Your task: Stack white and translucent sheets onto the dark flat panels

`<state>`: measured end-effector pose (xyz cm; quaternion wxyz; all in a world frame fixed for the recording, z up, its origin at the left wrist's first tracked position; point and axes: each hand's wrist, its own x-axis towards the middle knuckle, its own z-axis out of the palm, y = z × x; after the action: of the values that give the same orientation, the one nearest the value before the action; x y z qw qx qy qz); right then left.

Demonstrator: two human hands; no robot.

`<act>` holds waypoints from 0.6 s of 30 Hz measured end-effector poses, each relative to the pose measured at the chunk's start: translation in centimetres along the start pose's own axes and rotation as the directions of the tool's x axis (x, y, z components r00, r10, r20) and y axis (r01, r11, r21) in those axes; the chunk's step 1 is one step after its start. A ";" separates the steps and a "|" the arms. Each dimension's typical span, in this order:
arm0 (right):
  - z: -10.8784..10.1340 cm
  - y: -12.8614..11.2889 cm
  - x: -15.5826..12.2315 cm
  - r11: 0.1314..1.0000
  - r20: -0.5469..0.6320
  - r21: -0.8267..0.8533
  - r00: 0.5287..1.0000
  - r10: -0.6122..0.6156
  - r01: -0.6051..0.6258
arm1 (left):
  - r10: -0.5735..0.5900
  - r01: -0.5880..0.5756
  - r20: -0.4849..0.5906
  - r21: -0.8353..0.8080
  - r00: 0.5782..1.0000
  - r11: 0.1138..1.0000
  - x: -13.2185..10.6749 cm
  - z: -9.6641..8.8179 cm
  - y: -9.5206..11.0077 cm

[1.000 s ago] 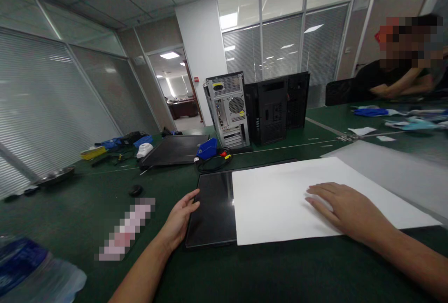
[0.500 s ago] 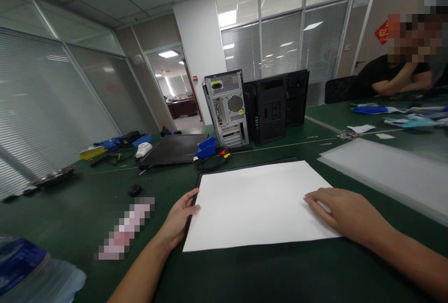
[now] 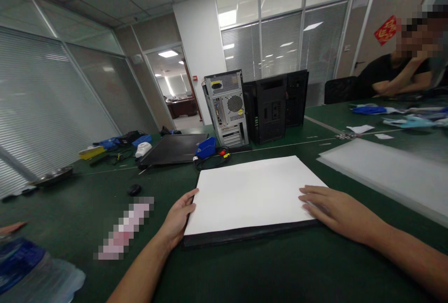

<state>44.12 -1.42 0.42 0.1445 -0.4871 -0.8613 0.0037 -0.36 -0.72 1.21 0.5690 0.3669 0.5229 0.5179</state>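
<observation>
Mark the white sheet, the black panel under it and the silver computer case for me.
White sheet (image 3: 248,196): head view, middle of its upper face.
Black panel (image 3: 251,232): head view, exposed strip along its near edge.
Silver computer case (image 3: 227,109): head view, middle of its upright rear face.

White sheet (image 3: 248,196) laid over black panel (image 3: 252,234).
Sheet blank, flat, unfolded; panel exposed as a dark strip along the near edge. Panel lies flat on the green tabletop (image 3: 262,275).

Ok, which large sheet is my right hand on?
The bright white sheet, lying on the black panel; the greyer sheets lie apart, farther right.
</observation>
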 end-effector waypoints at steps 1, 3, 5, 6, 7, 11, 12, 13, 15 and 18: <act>0.0 0.2 0.0 1.000 0.008 0.017 1.000 -0.002 0.002 | -0.005 0.005 -0.003 -0.005 1.000 1.000 0.0 0.0 0.0; -0.1 0.5 0.1 0.999 0.012 0.050 1.000 -0.007 0.007 | -0.012 0.012 -0.012 -0.010 1.000 1.000 -0.1 0.1 0.0; -0.1 0.6 0.0 0.998 0.002 0.069 1.000 -0.014 0.014 | -0.016 0.016 -0.021 -0.011 1.000 1.000 -0.1 0.3 0.1; -0.1 0.5 0.0 0.998 -0.003 0.066 1.000 -0.019 0.019 | -0.018 0.018 -0.021 -0.011 1.000 1.000 -0.2 0.3 0.2; -0.1 0.4 0.0 0.998 -0.007 0.053 1.000 -0.023 0.024 | -0.019 0.019 -0.020 -0.012 1.000 1.000 -0.3 0.4 0.2; -0.1 0.1 -0.1 0.999 0.002 -0.012 0.999 -0.044 0.044 | -0.014 0.014 0.004 -0.007 1.000 1.000 -0.3 0.4 0.2; -0.2 0.2 -0.1 0.999 0.006 -0.016 0.999 -0.050 0.050 | -0.011 0.011 0.010 -0.007 1.000 1.000 -0.3 0.3 0.2; -0.3 0.5 -0.1 0.999 0.001 -0.017 0.999 -0.048 0.048 | -0.007 0.007 0.017 -0.009 1.000 1.000 -0.3 0.2 0.1; -0.6 1.6 0.0 0.999 -0.043 -0.030 0.999 -0.014 0.013 | 0.000 0.001 0.029 -0.018 1.000 1.000 -0.2 0.1 0.1; -1.0 5.0 -0.3 0.984 -0.188 -0.113 0.975 0.117 -0.140 | 0.005 -0.004 0.042 -0.024 0.999 1.000 -0.2 0.1 0.0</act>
<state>48.74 0.86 0.57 0.1906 -0.5484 -0.8097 -0.0855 -0.29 -0.91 1.27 0.5832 0.3718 0.5038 0.5175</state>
